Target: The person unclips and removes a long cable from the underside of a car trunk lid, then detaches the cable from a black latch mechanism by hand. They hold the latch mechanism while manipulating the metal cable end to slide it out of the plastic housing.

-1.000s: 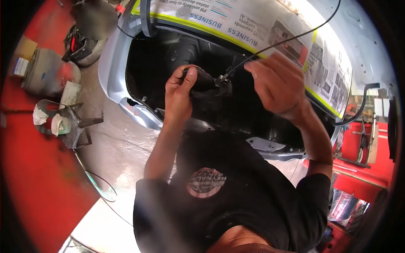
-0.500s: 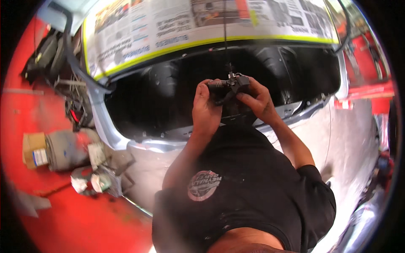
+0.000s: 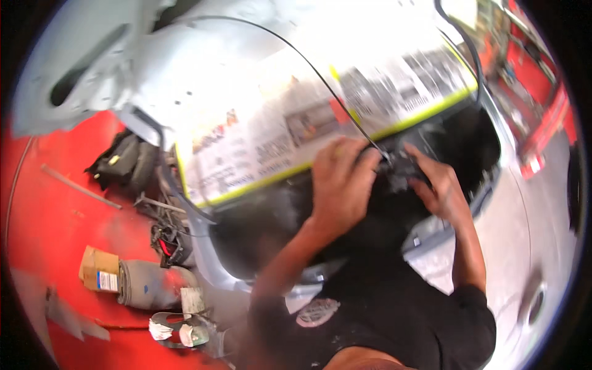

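Observation:
A small black latch-like part (image 3: pixel 404 168), with a thin black cable (image 3: pixel 296 52) running from it up and to the left, is held over the dark opening at the car's rear. My right hand (image 3: pixel 441 188) grips its right side between thumb and fingers. At its left end, where the cable joins, my left hand (image 3: pixel 342 182) is closed, thumb and fingertips on a dark piece of the part. Motion blur softens the fingers and the part's details.
Newspaper edged with yellow tape (image 3: pixel 246 157) covers the area beyond the opening (image 3: pixel 246 234). A raised pale panel (image 3: pixel 92 74) stands at upper left. On the red floor at left lie a cardboard box (image 3: pixel 98 269), a grey drum (image 3: pixel 151 285) and black trim pieces (image 3: pixel 126 157).
The view has turned and shifted. Both hands have moved right with the black part, nearer the newspaper's edge. More of the cable now shows, curving to upper left.

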Motion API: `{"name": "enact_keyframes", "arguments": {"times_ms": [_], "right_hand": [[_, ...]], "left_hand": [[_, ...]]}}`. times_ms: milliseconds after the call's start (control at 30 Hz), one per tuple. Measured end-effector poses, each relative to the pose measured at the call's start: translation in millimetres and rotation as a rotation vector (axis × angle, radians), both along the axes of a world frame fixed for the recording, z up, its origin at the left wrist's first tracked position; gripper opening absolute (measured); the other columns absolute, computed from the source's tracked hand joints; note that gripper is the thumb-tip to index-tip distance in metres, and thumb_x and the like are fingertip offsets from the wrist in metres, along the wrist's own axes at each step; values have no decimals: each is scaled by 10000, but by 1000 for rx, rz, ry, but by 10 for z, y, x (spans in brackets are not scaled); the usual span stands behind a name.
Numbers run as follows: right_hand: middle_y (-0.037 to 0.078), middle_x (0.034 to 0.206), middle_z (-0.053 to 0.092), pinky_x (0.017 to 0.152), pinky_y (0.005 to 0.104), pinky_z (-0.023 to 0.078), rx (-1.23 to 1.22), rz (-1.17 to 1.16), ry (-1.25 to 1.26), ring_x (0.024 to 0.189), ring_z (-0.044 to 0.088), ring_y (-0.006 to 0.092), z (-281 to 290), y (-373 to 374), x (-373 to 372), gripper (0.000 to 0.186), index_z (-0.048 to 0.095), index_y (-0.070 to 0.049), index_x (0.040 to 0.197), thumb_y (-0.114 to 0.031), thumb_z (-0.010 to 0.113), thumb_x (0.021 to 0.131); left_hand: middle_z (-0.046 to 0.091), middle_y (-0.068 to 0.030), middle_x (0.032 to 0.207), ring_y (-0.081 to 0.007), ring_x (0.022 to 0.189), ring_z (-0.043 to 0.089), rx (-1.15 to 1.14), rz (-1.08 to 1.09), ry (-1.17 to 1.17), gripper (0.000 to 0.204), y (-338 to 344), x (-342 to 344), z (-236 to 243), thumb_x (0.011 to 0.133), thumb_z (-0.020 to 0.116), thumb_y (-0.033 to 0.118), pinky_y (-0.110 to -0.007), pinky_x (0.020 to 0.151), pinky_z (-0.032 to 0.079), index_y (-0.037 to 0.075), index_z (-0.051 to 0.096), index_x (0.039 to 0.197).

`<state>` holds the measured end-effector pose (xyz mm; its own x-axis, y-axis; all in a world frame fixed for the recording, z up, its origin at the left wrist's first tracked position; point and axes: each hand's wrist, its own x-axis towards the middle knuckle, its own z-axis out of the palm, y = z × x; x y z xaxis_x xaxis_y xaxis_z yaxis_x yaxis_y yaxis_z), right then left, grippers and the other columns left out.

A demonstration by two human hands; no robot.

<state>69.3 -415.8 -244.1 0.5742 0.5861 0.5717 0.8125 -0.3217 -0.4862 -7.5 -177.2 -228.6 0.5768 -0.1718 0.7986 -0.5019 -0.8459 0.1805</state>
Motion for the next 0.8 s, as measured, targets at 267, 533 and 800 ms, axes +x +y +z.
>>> {"name": "enact_keyframes", "arguments": {"times_ms": [267,533,800], "right_hand": [[284,1098,693,838,470,545,4,-33,-178,985,668,483,715,4,-53,633,555,-16,1423,-4,704,808],[256,959,668,778,465,504,16,-155,-355,856,636,461,1427,-27,-5,503,589,-5,1365,-16,686,872],[272,1019,681,778,453,512,27,-101,-526,814,646,450,2158,72,384,421,618,-11,1332,-46,669,916]], "left_hand": [[626,-60,1267,-334,1289,525,292,22,-178,326,16,447,397,813,762,142,-705,1128,260,138,725,1136],[641,-87,1183,-346,1236,551,308,99,-344,319,233,754,1056,820,713,76,-603,1127,348,139,734,1132],[671,-129,1150,-357,1146,591,188,215,-551,198,1085,1274,1819,897,661,76,-446,1009,463,85,742,1077]]}}
